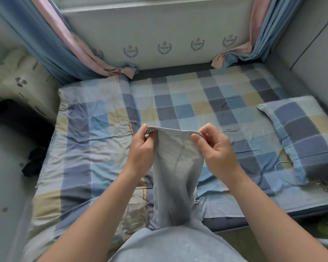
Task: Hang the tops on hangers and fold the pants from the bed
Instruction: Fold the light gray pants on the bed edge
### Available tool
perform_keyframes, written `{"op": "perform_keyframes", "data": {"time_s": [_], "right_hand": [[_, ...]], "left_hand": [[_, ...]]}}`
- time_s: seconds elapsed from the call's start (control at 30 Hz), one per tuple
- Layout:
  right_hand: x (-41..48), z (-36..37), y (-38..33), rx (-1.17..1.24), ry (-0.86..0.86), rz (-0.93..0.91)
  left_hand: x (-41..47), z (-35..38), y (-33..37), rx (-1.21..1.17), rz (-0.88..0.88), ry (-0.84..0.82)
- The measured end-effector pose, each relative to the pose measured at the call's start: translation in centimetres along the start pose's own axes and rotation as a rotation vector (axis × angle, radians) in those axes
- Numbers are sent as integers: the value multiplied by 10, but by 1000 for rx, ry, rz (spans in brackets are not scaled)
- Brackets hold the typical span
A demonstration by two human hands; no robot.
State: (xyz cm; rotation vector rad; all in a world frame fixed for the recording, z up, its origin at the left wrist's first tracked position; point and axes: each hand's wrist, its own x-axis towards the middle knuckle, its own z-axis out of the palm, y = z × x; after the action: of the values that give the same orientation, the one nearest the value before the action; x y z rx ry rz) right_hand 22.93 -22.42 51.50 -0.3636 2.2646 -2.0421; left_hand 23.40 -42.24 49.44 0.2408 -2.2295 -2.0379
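Note:
A light grey garment hangs in front of me over the bed, held up by its top edge. My left hand pinches the left corner of that edge between thumb and fingers. My right hand pinches the right corner the same way. The cloth drops straight down between my forearms to the bed's near edge. I cannot tell whether it is a top or pants. No hanger is in view.
A checked blue, grey and yellow sheet covers the bed. A matching pillow lies at the right. Dark clothing sits on the floor at the left. Curtains hang at both far corners. A thin cable lies by the pillow.

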Motion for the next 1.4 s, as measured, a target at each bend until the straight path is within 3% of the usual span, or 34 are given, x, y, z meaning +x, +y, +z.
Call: {"op": "perform_keyframes", "data": {"time_s": [0.17,0.4,0.53,0.7,0.9,1.1,1.27,1.4], "right_hand": [[-14,26,-13,112,-173,123],[-45,82,32,-40,-412,430],[-58,103,57,-264,-519,483],[-53,117,50,-351,-279,354],[-27,148,-5,-220,-286,200],[-7,176,-41,-75,-166,146],[-9,173,-70,42,-56,164],[-10,170,-92,155,2,117]], "left_hand": [[-13,-43,36,-151,-52,-40],[-17,-104,42,-355,-192,-48],[-16,-136,40,-440,-211,-39],[-13,-166,28,-359,-198,50],[-4,-193,18,-111,-167,117],[-28,-188,-2,-77,-309,-83],[-50,-165,-23,46,-267,-332],[-61,-142,-35,134,-282,-427]]}}
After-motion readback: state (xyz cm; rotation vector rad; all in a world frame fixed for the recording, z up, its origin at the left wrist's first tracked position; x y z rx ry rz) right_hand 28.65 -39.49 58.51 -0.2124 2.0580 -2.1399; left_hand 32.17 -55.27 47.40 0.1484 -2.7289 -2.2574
